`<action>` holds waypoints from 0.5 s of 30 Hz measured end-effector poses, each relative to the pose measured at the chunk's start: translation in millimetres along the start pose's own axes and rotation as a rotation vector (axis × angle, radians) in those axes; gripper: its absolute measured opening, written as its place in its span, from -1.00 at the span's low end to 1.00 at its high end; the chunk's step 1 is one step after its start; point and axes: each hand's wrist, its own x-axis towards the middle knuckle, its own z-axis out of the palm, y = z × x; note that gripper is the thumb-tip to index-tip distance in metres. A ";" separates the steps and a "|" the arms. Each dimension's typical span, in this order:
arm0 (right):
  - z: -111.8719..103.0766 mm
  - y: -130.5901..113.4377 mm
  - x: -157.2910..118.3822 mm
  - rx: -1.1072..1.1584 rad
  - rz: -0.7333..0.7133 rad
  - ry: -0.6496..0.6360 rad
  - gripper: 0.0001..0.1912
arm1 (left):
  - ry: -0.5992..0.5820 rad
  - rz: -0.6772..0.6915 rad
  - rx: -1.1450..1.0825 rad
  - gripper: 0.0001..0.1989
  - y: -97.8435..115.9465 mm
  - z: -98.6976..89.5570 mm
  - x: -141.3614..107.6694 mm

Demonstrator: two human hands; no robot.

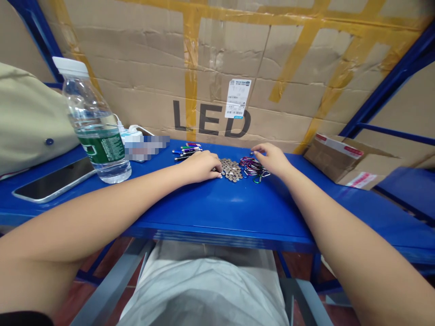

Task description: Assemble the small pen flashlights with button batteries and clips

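On the blue table, a pile of small round silver discs, like coins or button cells, lies between my hands. My left hand rests at the pile's left edge with fingers curled down; whatever is under the fingertips is hidden. Just right of the discs is a heap of coloured carabiners, mostly red and purple, with a green one in front. Above its right side is my right hand, thumb and forefinger bent toward each other. A tiny silver thing shows at those fingertips, too small to name. Behind my left hand lie several slim coloured metal tubes.
A water bottle stands at left beside a phone, with a white charger and cable behind. A beige bag sits far left. At right is an open small carton. A large taped cardboard box walls the back.
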 end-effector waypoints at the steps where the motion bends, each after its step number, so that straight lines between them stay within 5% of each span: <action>1: 3.5 10.3 2.2 -0.027 0.030 -0.008 -0.69 | -0.004 -0.004 -0.004 -0.81 -0.1 0.2 0.2; 7: 31.6 44.1 9.7 -0.116 -0.017 -0.106 -0.56 | -0.002 -0.021 -0.029 -0.86 1.5 0.4 1.5; 15: 36.0 47.7 16.3 -0.172 0.035 -0.197 -0.55 | 0.000 0.022 0.058 -0.85 6.9 -2.5 0.7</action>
